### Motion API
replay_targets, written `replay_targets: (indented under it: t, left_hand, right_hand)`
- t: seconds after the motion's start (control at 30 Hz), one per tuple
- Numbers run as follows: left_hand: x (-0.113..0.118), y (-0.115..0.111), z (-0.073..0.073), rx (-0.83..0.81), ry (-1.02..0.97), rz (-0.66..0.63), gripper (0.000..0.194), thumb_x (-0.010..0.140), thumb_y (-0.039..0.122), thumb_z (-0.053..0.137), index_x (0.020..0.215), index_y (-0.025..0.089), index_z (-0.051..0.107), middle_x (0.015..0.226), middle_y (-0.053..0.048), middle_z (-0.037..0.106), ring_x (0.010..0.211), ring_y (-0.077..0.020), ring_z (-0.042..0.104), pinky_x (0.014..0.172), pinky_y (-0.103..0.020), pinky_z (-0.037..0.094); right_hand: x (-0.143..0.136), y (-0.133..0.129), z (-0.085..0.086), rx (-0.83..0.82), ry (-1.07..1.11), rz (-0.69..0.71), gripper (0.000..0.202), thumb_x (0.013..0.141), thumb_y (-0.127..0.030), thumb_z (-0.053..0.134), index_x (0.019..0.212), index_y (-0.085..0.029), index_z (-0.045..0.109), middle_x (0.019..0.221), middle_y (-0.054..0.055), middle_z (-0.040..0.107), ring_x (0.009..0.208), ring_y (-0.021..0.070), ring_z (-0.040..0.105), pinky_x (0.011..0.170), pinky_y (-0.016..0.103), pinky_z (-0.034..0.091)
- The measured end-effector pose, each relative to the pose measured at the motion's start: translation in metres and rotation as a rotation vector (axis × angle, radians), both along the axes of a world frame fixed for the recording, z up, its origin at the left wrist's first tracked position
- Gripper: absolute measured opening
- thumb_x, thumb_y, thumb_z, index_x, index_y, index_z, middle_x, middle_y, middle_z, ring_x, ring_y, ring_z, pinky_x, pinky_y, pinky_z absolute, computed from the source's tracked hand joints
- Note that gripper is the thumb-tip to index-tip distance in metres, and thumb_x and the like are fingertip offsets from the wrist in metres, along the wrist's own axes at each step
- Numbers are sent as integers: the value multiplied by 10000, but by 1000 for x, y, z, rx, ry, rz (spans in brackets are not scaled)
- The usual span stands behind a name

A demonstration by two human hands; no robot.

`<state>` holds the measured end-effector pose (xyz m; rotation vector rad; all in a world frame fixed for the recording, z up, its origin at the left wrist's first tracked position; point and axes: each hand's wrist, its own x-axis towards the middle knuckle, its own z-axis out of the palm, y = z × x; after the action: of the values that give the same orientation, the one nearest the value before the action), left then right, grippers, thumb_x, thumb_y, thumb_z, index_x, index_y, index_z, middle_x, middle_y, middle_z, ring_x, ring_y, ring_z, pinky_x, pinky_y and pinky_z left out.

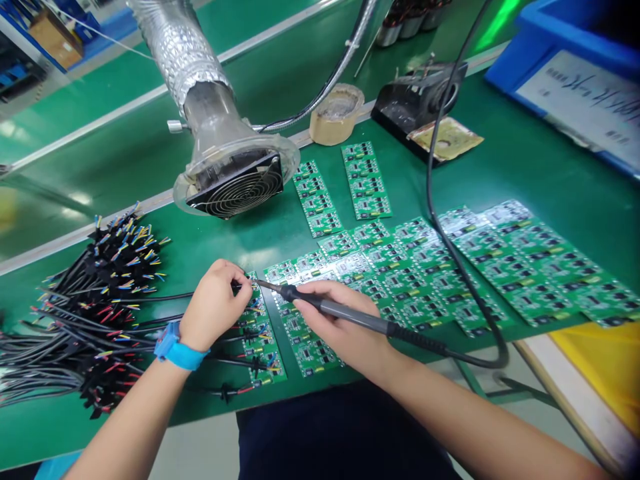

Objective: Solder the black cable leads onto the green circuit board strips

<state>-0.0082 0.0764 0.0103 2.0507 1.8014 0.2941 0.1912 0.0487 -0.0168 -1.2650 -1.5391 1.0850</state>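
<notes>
A soldering iron (355,316) lies in my right hand (345,327), its tip at the top end of the leftmost circuit board strip (267,347). My left hand (215,303), with a blue watch (177,347) on the wrist, is pinched at the same spot; a black cable runs to it from the left, and its fingers hide what they hold. Several black cables with coloured wire ends reach this strip from the left. Right of it lie many green boards (407,287) in rows.
A cable bundle (107,300) covers the left of the table. A fume extractor (235,180) hangs above the boards. Behind are a tape roll (336,113), an iron stand (415,107) with a sponge and a blue bin (570,87). The iron's cord loops across the right boards.
</notes>
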Motion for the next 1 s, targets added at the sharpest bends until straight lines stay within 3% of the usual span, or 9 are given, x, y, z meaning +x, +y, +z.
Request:
replay_targets:
  t: [0.2,0.37,0.73,1.0]
  left_hand:
    - [0,2,1,-36,7,1,115,748,172,510,639,177,548,787,-41,584,778,-173,555,770,-323,455]
    - [-2,3,2,-50,6,2,118,753,186,507,648,176,561,790,-39,590,775,-176,556,763,-327,453]
    - [-5,4,6,-53,64,-73,164,834,247,467,735,176,576,760,-38,565,754,-178,544,724,-317,439]
    - [-4,-1,3,-19,31,-51,119,815,229,487,724,182,546,825,-44,585,800,-175,553,762,-321,441]
  right_hand:
    - [0,1,4,-89,134,-103,98,774,-256,587,838,-184,604,671,-7,653,447,78,546,412,198,448]
    - [1,0,2,-62,117,-59,131,779,-272,579,860,-177,618,734,17,667,460,78,554,412,202,452]
    - [-1,2,3,33,50,-21,149,786,-239,558,895,-191,648,799,37,695,671,133,646,636,265,535]
    - [1,0,3,-59,120,-18,133,784,-233,531,861,-163,613,683,19,647,473,87,550,419,206,437]
